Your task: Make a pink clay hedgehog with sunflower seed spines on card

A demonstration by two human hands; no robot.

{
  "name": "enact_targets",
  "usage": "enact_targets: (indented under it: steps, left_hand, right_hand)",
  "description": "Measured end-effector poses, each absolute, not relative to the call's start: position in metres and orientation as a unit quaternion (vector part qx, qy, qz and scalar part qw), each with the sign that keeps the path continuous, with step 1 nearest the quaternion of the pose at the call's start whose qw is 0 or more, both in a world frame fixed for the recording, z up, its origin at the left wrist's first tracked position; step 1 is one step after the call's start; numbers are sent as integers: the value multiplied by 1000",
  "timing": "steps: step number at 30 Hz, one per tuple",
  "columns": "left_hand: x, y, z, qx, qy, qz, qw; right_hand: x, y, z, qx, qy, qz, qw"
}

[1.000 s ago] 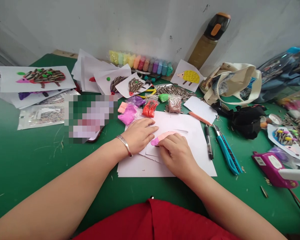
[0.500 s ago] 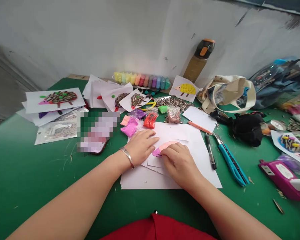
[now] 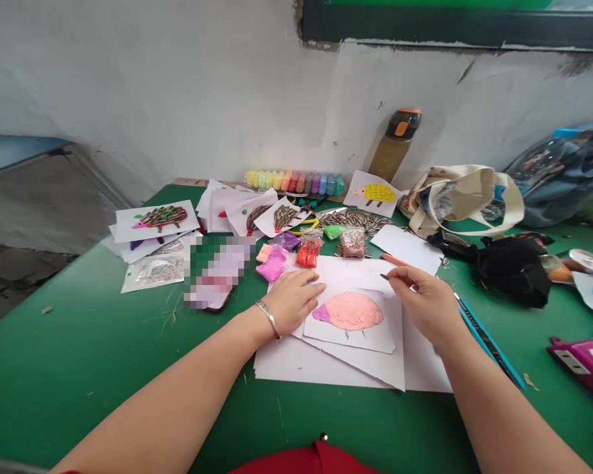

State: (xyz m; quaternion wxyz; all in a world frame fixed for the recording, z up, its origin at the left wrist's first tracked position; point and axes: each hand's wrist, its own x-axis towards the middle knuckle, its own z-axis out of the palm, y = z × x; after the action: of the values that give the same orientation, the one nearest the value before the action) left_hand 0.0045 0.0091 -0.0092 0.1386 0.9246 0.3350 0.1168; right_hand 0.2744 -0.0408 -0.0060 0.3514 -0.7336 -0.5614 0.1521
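Observation:
On a small white card, a hedgehog shape (image 3: 353, 311) has a flat pink clay body, a purple snout at its left and two drawn legs. White paper sheets (image 3: 326, 368) lie beneath the card. My left hand (image 3: 295, 299) rests with fingers spread at the card's upper left edge and holds nothing. To the right of the card, my right hand (image 3: 425, 299) pinches a small dark seed (image 3: 385, 277), its tip pointing left. Packets of purple clay (image 3: 273, 264), red clay (image 3: 307, 253) and brown clay (image 3: 352, 242) lie behind the paper.
Striped seeds (image 3: 358, 219) are heaped at the back. A blue cutter (image 3: 489, 342) lies right of my right hand. A phone (image 3: 220, 299) and hedgehog pictures (image 3: 161, 220) are at the left. A bottle (image 3: 395, 145) and cloth bag (image 3: 459, 197) stand near the wall.
My right hand has moved off the hedgehog to the right and now shows a dark seed at its fingertips. The pink body is uncovered. The view has shifted left and up.

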Motion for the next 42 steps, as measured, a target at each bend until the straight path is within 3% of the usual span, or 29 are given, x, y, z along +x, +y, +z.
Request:
enact_targets:
  steps: [18, 24, 31, 42]
  left_hand:
    - [5, 16, -12, 935, 313, 119, 118]
    - [4, 14, -10, 921, 311, 205, 115]
    - [-6, 13, 8, 884, 331, 328, 20]
    - [-13, 23, 5, 845, 417, 334, -16]
  right_hand:
    - [275, -32, -17, -719, -555, 187, 376]
    - [273, -32, -17, -717, -552, 195, 378]
    - [272, -34, -15, -713, -566, 194, 365]
    - [271, -34, -14, -714, -613, 179, 286]
